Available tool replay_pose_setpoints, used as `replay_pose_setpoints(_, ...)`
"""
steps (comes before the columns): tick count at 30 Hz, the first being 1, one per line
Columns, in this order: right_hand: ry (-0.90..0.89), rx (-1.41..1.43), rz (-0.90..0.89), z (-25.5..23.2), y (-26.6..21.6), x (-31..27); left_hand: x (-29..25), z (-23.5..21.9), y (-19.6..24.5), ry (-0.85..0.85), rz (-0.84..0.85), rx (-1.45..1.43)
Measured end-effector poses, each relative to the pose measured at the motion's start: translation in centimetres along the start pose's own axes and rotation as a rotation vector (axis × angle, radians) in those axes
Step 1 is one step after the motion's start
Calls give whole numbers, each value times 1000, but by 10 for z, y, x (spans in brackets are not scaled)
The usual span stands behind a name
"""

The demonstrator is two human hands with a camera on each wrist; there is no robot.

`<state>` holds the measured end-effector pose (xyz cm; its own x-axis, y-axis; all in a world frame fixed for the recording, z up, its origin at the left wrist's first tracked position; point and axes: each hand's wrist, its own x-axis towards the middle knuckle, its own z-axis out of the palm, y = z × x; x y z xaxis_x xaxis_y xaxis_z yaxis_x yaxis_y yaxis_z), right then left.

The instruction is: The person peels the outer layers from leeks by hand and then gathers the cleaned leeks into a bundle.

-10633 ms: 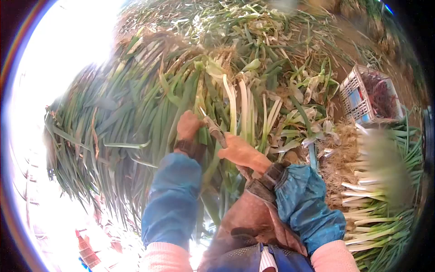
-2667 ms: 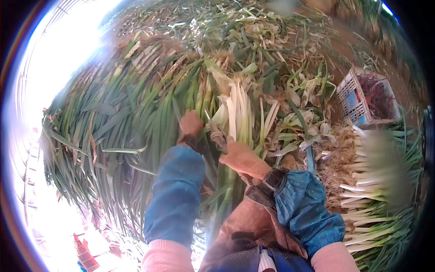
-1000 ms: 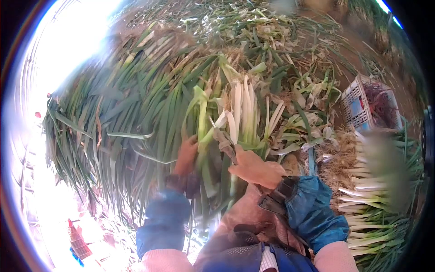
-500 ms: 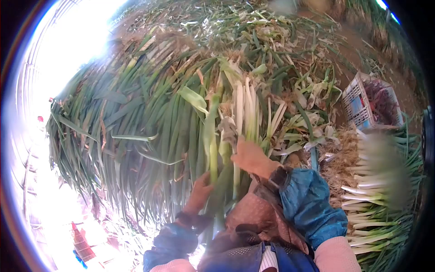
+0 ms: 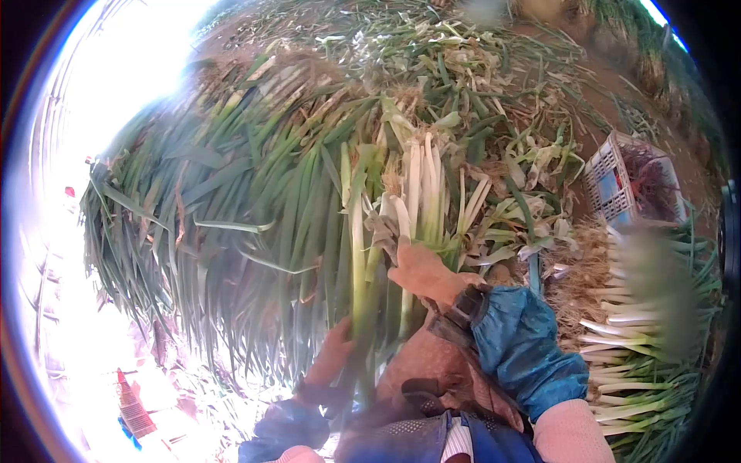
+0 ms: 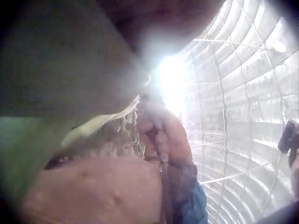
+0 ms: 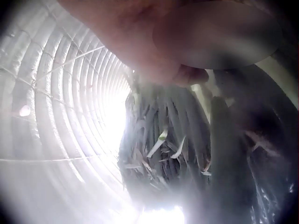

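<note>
Both hands gripped one green onion stalk [image 5: 357,262]: your left hand [image 5: 332,356] curled around its smooth green lower shaft, your right hand [image 5: 423,272] above, pinching its pale papery skin.

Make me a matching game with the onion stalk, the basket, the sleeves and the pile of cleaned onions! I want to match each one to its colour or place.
Things:
1. long green onion stalk held in both hands
2. white plastic lattice basket
3. sleeve covers on the forearms
4. stack of peeled white-stemmed onions

Descriptions:
A. blue
B. lying at the far right, white ends pointing left
C. upright in the middle, between the left hand and right hand
D. on the ground at upper right, dark red stuff inside

Pairs: 1-C, 2-D, 3-A, 4-B
</note>
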<state>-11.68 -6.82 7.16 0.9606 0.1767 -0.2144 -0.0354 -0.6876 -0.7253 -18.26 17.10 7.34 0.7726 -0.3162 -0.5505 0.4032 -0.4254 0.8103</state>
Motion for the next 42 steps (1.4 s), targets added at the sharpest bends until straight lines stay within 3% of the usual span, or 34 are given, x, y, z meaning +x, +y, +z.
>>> replay_pose_setpoints(6,9,73,45,15,-2,-2,2,-1,-21,27,46,110)
replay_pose_setpoints(9,46,79,23,14,1,16,-11,0,-3,31,-77,269)
replay_pose_setpoints(12,61,83,-33,10,6,28,-17,0,-5,82,145,298)
replay_pose_setpoints(15,40,69,-22,0,2,26,-38,-1,16,-12,10,231)
replay_pose_setpoints(18,133,166,132,-5,12,18,2,-15,-56,-49,83,175)
replay_pose_setpoints(20,284,176,168,-21,25,-1,15,0,-29,-20,48,40)
replay_pose_setpoints(22,272,153,246,-52,61,-16,43,6,-13,9,23,-99)
replay_pose_setpoints(25,485,-151,371,-78,114,-54,81,0,-11,71,24,-282)
replay_pose_setpoints(27,521,-186,634,-78,168,-64,75,-2,9,126,50,-359)
replay_pose_setpoints(30,592,-329,643,-80,179,-77,35,-11,40,10,96,-335)
replay_pose_setpoints(31,500,-172,712,-88,169,-73,22,-11,47,9,94,-285)
replay_pose_setpoints(34,524,718,353,-89,131,-67,-9,-19,47,-79,89,-308)
replay_pose_setpoints(37,461,1176,-42,-99,87,-57,-32,-24,45,-183,92,-443)
replay_pose_setpoints(40,378,1130,-193,-101,52,-18,-44,-28,39,-333,141,-462)
replay_pose_setpoints(42,316,336,-466,-108,17,0,-48,-32,31,-413,157,-453)
